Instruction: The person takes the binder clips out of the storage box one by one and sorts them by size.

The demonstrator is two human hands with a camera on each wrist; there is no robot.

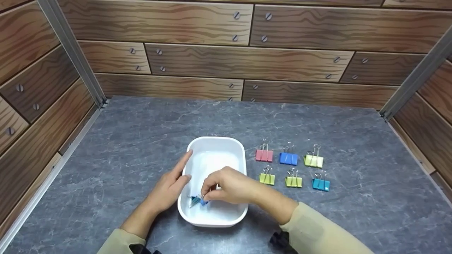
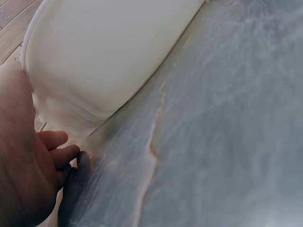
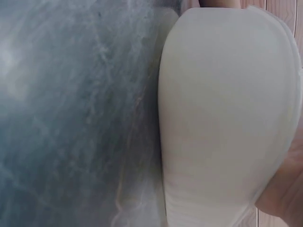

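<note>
A white plastic tub (image 1: 212, 224) stands on the dark table. My left hand (image 1: 164, 192) rests at its left rim, index finger and thumb laid against the edge; the left wrist view shows the other fingers of this hand (image 2: 28, 161) loosely bent outside the wall. Inside the tub's near part, my right hand (image 1: 226, 187) pinches a small blue binder clip (image 1: 204, 202), mostly hidden by the fingertips. A teal binder clip (image 1: 194, 201) lies just left of it on the tub floor. From the right wrist, the tub's outer wall (image 3: 227, 109) hides the fingertips.
Right of the tub, binder clips stand in two rows: pink (image 1: 264, 156), blue (image 1: 288, 158) and yellow-green (image 1: 313, 161) behind; two yellow-green (image 1: 267, 179) and one teal (image 1: 321, 184) in front. Wood-patterned walls (image 1: 197, 56) enclose the table (image 1: 141, 127).
</note>
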